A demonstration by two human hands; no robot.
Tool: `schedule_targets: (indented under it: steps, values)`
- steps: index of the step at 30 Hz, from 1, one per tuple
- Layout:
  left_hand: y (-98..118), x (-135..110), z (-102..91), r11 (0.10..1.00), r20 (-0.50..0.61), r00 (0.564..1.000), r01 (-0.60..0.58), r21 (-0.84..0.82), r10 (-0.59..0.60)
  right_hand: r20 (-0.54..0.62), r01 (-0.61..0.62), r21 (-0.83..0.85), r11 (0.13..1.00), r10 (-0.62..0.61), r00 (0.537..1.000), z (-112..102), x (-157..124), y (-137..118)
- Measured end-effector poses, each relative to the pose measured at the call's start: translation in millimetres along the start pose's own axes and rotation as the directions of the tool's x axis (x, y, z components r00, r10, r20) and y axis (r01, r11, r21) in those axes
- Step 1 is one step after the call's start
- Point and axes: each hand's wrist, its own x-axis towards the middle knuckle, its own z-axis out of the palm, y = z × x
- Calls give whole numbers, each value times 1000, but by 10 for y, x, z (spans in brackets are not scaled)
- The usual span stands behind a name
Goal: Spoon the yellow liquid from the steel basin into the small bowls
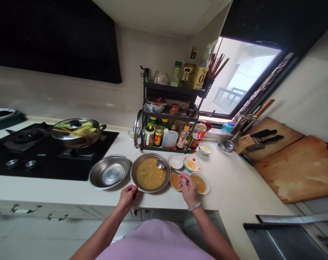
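Note:
My left hand [128, 195] grips the near rim of a steel basin of yellow-brown soup [150, 175] on the white counter. My right hand [187, 186] is closed around the handle of a metal ladle [161, 164] whose bowl rests inside the basin at its far right. The right hand hovers over two small bowls filled with the same soup, one [175, 180] partly under my fingers and one [200, 183] just to its right.
An empty steel basin [109, 175] sits left of the soup. Small dishes [191, 164] stand behind the bowls. A lidded pan [75, 131] is on the black stove. A spice rack [169, 119], knife block [250, 142] and wooden cutting boards [299, 168] line the back and right.

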Motion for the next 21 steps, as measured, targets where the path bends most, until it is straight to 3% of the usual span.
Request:
schedule_targets:
  steps: [5,9,14,21]
  values:
    - [23,-9,4,1000,15,1000,-9,17,9,131,-13,-3,1000,13,991,398,-67,78]
    - [56,-25,11,1000,20,1000,-1,16,1,64,-160,60,985,157,986,523,-48,181]
    - [71,-33,12,1000,15,1000,13,-8,-13,-92,-324,274,906,360,928,479,-3,223]
    - [10,6,-4,1000,15,1000,-12,27,11,-142,-343,353,871,412,900,209,-49,87]
